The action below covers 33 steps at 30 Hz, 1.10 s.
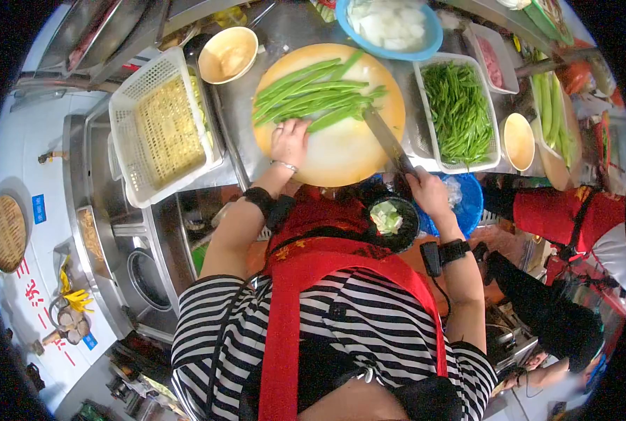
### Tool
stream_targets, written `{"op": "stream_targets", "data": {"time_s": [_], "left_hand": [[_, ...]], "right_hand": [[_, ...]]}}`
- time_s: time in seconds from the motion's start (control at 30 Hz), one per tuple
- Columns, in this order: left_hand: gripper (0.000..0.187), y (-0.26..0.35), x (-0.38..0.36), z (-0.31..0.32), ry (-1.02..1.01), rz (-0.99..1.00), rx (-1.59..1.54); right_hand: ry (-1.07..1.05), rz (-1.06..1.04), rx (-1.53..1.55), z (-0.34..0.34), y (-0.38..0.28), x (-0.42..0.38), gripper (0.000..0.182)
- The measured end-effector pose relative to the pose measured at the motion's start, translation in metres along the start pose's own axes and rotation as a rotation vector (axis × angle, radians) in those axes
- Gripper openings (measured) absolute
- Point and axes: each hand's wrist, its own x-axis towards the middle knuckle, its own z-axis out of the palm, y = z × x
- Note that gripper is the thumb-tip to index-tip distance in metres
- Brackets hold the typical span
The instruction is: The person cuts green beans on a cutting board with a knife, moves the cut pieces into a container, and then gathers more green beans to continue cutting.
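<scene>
Long flat green beans [313,90] lie in a loose bundle across a round yellow cutting board [327,158]. My left hand [290,144] has its fingers closed at the near left edge of the bundle, pressing on the beans. Around the handle of a kitchen knife [383,137] my right hand [427,191] is wrapped. The knife's dark, wide blade slants over the right side of the board, its tip close to the cut ends of the beans. Small green pieces sit near that tip.
Right of the board stands a white basket [497,151] of shredded green beans; behind it, a blue bowl [436,35] with pale pieces. A white perforated basket [127,140] and a yellow bowl [208,59] are left. Below are a blue bin [473,203] and other people [555,217] right.
</scene>
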Motion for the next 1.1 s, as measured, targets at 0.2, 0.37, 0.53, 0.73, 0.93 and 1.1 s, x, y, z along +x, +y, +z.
{"op": "stream_targets", "data": {"time_s": [0.2, 0.37, 0.53, 0.73, 0.93, 1.1], "left_hand": [[0.021, -0.018, -0.02, -0.008, -0.023, 0.117, 0.026], [0.025, -0.037, -0.035, -0.03, -0.052, 0.361, -0.091], [0.024, -0.027, -0.026, -0.037, -0.009, 0.415, -0.069], [0.026, -0.041, -0.027, -0.031, -0.032, 0.459, 0.0], [0.025, -0.04, -0.03, -0.031, -0.011, 0.476, -0.042], [0.025, -0.04, -0.029, -0.028, 0.007, 0.48, -0.087]], "right_hand": [[0.02, -0.005, 0.003, -0.007, -0.007, -0.003, 0.024], [-0.034, -0.117, -0.041, -0.016, -0.017, -0.006, 0.02], [-0.049, -0.255, -0.142, -0.014, -0.026, 0.001, 0.019], [-0.059, -0.336, -0.245, -0.02, -0.028, 0.011, 0.02], [-0.067, -0.404, -0.248, 0.003, -0.032, 0.019, 0.021], [-0.099, -0.425, -0.277, -0.013, -0.043, 0.024, 0.024]]}}
